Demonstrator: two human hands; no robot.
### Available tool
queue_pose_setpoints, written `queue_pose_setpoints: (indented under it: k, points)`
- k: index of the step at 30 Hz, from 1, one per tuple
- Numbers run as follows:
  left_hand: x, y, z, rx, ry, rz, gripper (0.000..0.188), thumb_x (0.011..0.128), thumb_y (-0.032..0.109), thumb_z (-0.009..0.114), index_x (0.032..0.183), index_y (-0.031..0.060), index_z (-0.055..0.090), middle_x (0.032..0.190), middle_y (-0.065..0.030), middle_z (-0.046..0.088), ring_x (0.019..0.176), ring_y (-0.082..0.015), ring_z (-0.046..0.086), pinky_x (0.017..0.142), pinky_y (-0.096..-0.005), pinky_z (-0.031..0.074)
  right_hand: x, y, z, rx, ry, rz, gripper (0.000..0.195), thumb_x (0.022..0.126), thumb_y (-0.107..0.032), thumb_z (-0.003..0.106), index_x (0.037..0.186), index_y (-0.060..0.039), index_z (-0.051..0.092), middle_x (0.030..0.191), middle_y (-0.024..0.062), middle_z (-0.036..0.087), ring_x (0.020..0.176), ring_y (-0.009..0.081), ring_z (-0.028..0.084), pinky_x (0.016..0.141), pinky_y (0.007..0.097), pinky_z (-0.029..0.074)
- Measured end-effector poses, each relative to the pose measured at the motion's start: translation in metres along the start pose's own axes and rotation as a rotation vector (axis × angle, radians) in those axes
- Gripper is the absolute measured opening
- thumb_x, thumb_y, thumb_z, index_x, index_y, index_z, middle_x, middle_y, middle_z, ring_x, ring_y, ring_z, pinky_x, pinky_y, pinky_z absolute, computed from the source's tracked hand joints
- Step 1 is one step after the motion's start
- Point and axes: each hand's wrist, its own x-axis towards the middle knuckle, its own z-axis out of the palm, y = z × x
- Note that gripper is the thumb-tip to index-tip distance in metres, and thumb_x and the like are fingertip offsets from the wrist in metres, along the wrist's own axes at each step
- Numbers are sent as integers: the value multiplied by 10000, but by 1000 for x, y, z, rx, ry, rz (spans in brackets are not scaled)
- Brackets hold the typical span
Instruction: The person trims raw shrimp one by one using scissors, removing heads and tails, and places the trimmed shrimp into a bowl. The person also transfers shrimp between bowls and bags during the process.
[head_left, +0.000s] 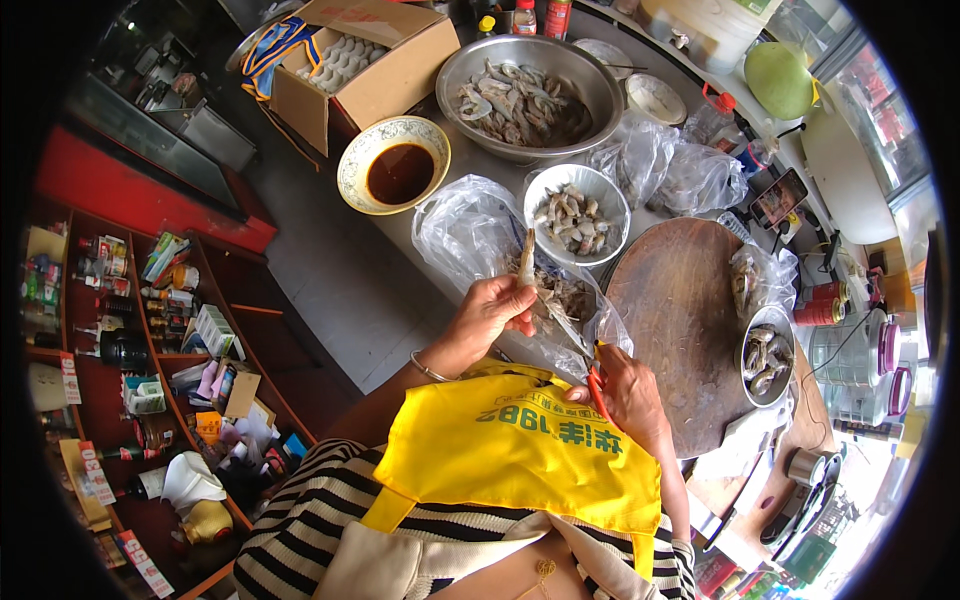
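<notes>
My left hand (487, 313) pinches a raw shrimp (527, 262), its tail end pointing up and away from me. In my right hand (630, 394) are scissors with orange handles (596, 386); their blades reach toward the shrimp's head end. Whether the blades touch it I cannot tell. Beneath both hands a clear plastic bag (465, 232) lies spread, with shrimp scraps (562, 292) in it. Just beyond stands a white bowl (621, 196) of shrimp pieces (576, 221). A large steel basin (604, 71) farther back holds many whole shrimp (517, 105).
To the right lie a round wooden chopping board (675, 322) and a small bowl of shrimp (766, 360). A patterned bowl of dark sauce (401, 172) sits by the counter's left edge, near a cardboard box (397, 82) with egg trays. Beside the board rests a knife (739, 499).
</notes>
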Motion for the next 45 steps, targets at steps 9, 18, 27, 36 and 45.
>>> queue_pose_setpoints:
  k: [9, 18, 27, 36, 45]
  points:
    - [1, -7, -2, 14, 12, -19, 194, 873, 239, 582, 875, 47, 549, 665, -26, 534, 588, -147, 571, 574, -280, 507, 1, 2, 9, 35, 83, -36, 728, 724, -641, 561, 914, 58, 492, 756, 219, 555, 680, 403, 567, 602, 429, 446]
    - [8, -28, -6, -59, 87, -101, 216, 875, 287, 576, 863, 74, 543, 684, -16, 512, 580, -129, 542, 600, -285, 508, 2, 14, 24, 78, -53, 101, 665, 745, -625, 552, 811, 35, 511, 664, 219, 550, 668, 400, 572, 582, 419, 441]
    - [19, -45, -21, -3, 269, -40, 202, 849, 242, 621, 916, 55, 584, 745, 1, 561, 546, -78, 539, 525, -208, 478, 5, 25, 38, 519, -215, 315, 721, 765, -696, 432, 787, 13, 557, 614, 141, 556, 602, 246, 565, 577, 367, 447]
    - [20, -25, -23, 111, 261, 190, 219, 869, 185, 589, 1005, 15, 564, 830, -26, 580, 640, -123, 606, 567, -209, 485, 9, 49, 35, 670, -439, 231, 888, 739, -795, 272, 1057, -5, 521, 833, 153, 556, 800, 274, 565, 691, 344, 438]
    - [25, -5, -3, -39, 318, 153, 189, 872, 194, 589, 926, 13, 593, 785, -37, 614, 677, -151, 637, 587, -218, 495, 6, 16, 12, 484, -341, 196, 878, 747, -788, 282, 1028, 11, 513, 916, 208, 561, 918, 353, 548, 785, 404, 409]
